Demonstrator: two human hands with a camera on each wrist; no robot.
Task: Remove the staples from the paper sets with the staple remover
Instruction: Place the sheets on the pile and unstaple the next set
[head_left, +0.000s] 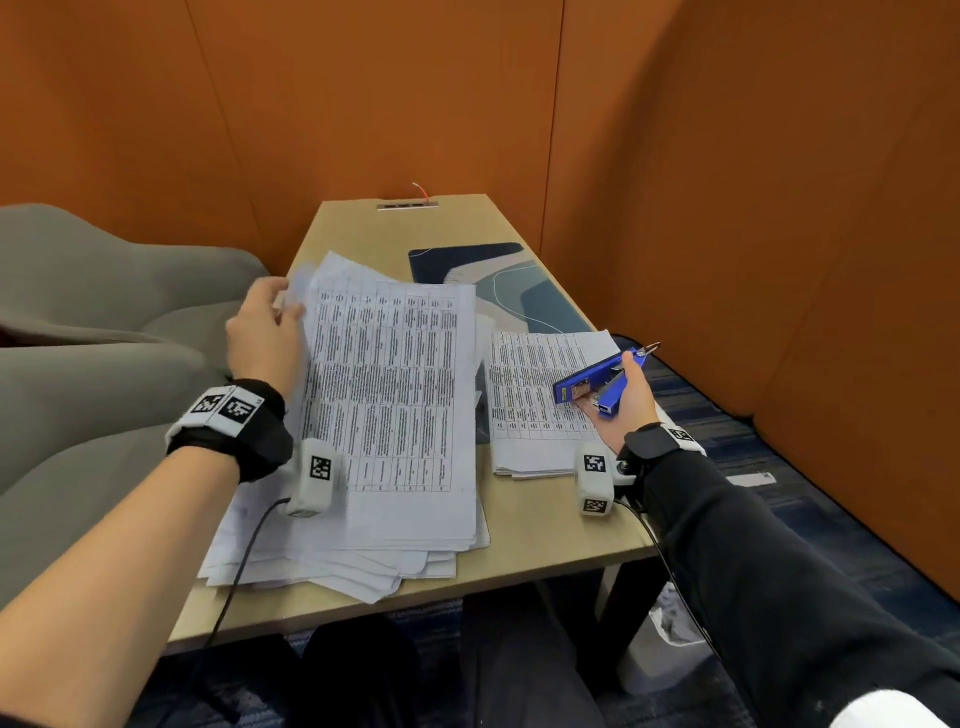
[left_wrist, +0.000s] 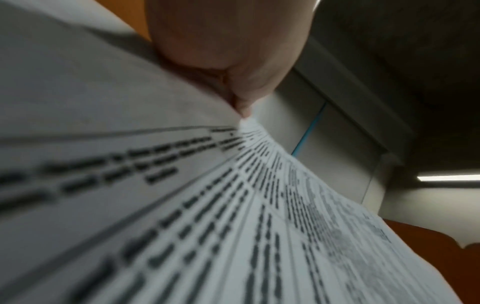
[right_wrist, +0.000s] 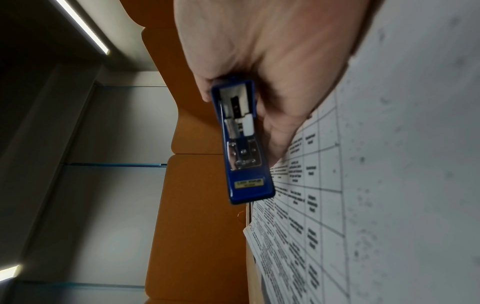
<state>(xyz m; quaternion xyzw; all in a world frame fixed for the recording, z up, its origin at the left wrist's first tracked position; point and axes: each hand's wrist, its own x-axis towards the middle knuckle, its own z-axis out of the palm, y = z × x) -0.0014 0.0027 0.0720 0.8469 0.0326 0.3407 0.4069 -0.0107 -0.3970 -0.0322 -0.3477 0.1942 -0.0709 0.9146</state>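
A thick pile of printed paper sets (head_left: 395, 415) covers the left half of the small table (head_left: 545, 540). My left hand (head_left: 265, 327) pinches the far left corner of the top set (left_wrist: 233, 185) and lifts it. A smaller stack of sheets (head_left: 535, 395) lies at the table's right side. Over that stack my right hand (head_left: 626, 400) grips the blue staple remover (head_left: 597, 382), metal tip pointing away to the right. In the right wrist view the blue staple remover (right_wrist: 241, 144) is seen from below, beside the printed sheets (right_wrist: 363, 205).
A blue patterned mat (head_left: 498, 280) lies on the far part of the table. Orange padded walls (head_left: 727, 208) close in behind and to the right. A grey seat (head_left: 104, 322) is at the left. A socket strip (head_left: 408, 206) sits at the table's far edge.
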